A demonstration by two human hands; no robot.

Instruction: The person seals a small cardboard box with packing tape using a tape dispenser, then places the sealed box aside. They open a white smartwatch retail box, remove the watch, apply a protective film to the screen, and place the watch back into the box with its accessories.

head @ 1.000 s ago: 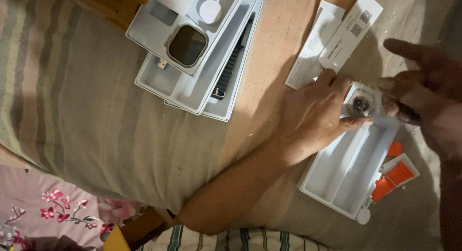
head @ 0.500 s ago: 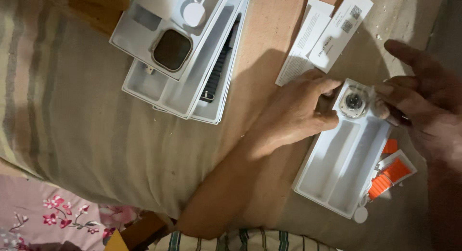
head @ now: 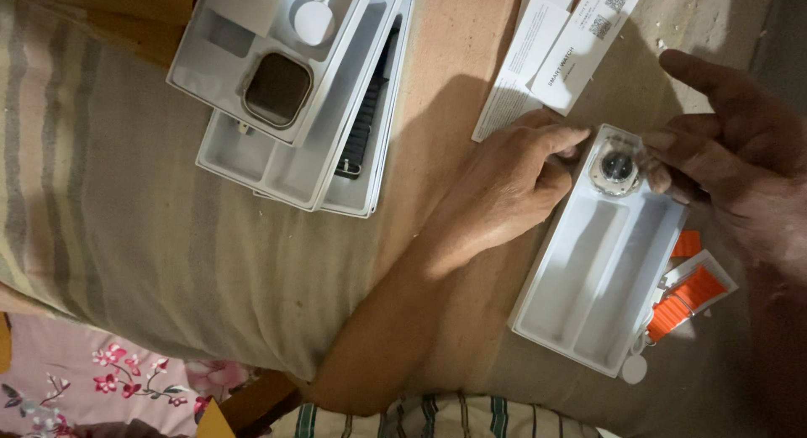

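1. While our left hand (head: 504,190) lies knuckles-up with its fingers curled, its fingertips touch the 9 o'clock edge of a small watch body with a pale rounded case and a dark round sensor back (head: 616,167).
2. Our right hand (head: 740,165) meets that watch body from 3 o'clock, thumb and forefinger closing on its edge while the other fingers spread loose above.
3. The watch body sits at the 12 o'clock end of a long white plastic tray with two empty troughs (head: 588,278), which slants toward 7 o'clock.
4. At the tray's 4 o'clock side we see an orange woven strap in a white card holder (head: 685,295), partly tucked under the tray.
5. At 12 o'clock from our left hand lie white folded paper leaflets (head: 538,51).
6. Toward 10 o'clock rests a stack of open white box trays (head: 286,152), holding a dark square watch face (head: 277,89), a white round charger puck (head: 313,22) and a dark strap (head: 366,118).
7. Everything rests on a beige striped cloth (head: 126,211).
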